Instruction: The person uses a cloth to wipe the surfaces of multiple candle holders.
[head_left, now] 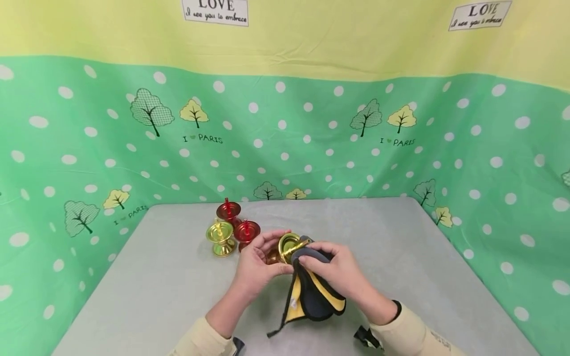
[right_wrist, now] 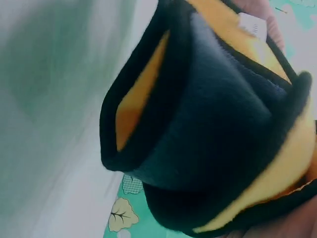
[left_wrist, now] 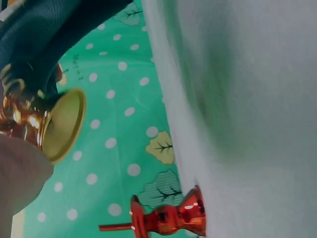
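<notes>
My left hand [head_left: 255,269] grips a shiny gold candle holder [head_left: 289,243], tilted on its side above the table. Its flared end [left_wrist: 64,126] shows in the left wrist view. With thumb and fingers, my right hand [head_left: 339,269] pinches a dark grey and yellow cloth [head_left: 317,299] with black edging. The upper part of this cloth lies against the gold spike of the holder, and the rest hangs down in folds. In the right wrist view the folded cloth [right_wrist: 213,114] fills much of the picture, with a small white label [right_wrist: 252,26] on its yellow side.
To the left of my hands stand another gold candle holder [head_left: 220,237] and two red ones, one behind [head_left: 228,211] and one nearer [head_left: 246,232]. A black strap piece [head_left: 367,338] is by my right sleeve. Green dotted fabric [head_left: 285,133] walls the grey table [head_left: 147,282].
</notes>
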`<move>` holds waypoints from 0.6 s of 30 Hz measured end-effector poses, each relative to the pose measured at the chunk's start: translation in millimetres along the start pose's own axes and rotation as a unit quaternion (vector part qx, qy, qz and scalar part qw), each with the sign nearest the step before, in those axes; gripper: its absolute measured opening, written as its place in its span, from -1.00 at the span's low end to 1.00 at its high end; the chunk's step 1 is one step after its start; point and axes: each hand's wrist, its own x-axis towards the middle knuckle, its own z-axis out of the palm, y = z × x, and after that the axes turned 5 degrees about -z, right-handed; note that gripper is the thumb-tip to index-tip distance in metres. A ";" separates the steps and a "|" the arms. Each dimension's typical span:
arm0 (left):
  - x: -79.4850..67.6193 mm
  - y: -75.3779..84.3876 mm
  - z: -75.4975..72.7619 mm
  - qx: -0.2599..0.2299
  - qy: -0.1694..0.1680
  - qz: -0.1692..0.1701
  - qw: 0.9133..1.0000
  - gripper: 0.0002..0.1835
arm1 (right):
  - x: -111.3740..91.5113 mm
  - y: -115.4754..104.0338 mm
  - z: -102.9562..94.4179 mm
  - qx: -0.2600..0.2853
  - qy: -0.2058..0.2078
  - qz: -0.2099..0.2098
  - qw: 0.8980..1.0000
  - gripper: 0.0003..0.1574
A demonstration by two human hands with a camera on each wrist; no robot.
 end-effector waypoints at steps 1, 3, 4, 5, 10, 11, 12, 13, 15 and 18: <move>-0.5 1.3 1.6 0.009 0.003 0.004 1.000 -0.17 | 1.3 -0.6 -1.7 -0.002 -0.002 -0.001 1.000 -0.67; -0.9 4.0 4.5 0.035 0.009 0.004 0.999 -0.15 | 3.5 -0.6 -4.7 0.000 -0.006 0.000 1.000 -0.68; -1.3 4.9 5.8 0.052 0.009 -0.001 0.999 -0.14 | 4.2 0.4 -6.1 0.003 -0.008 0.002 1.000 -0.69; -1.6 5.9 6.9 0.072 0.007 -0.009 0.997 -0.13 | 4.9 1.6 -7.5 0.005 -0.011 0.003 1.000 -0.69; 0.3 11.5 4.4 0.199 -0.054 -0.031 0.978 -0.05 | 9.3 5.5 -15.9 0.010 -0.023 0.016 1.000 -0.67; 1.0 12.5 2.3 0.216 -0.071 -0.031 0.973 -0.03 | 10.4 5.8 -18.1 0.014 -0.027 0.020 0.999 -0.66; 2.1 13.4 0.0 0.221 -0.088 -0.031 0.971 -0.03 | 11.6 6.1 -20.5 0.019 -0.032 0.026 0.999 -0.65; 3.3 14.1 -2.2 0.219 -0.104 -0.034 0.970 -0.03 | 12.9 6.4 -22.7 0.025 -0.037 0.031 0.999 -0.64; 5.6 14.5 -6.6 0.202 -0.131 -0.045 0.969 -0.06 | 15.4 7.1 -26.2 0.035 -0.048 0.040 0.997 -0.63; 7.6 12.0 -9.6 0.156 -0.146 -0.067 0.975 -0.15 | 18.1 8.4 -28.5 0.044 -0.068 0.046 0.996 -0.62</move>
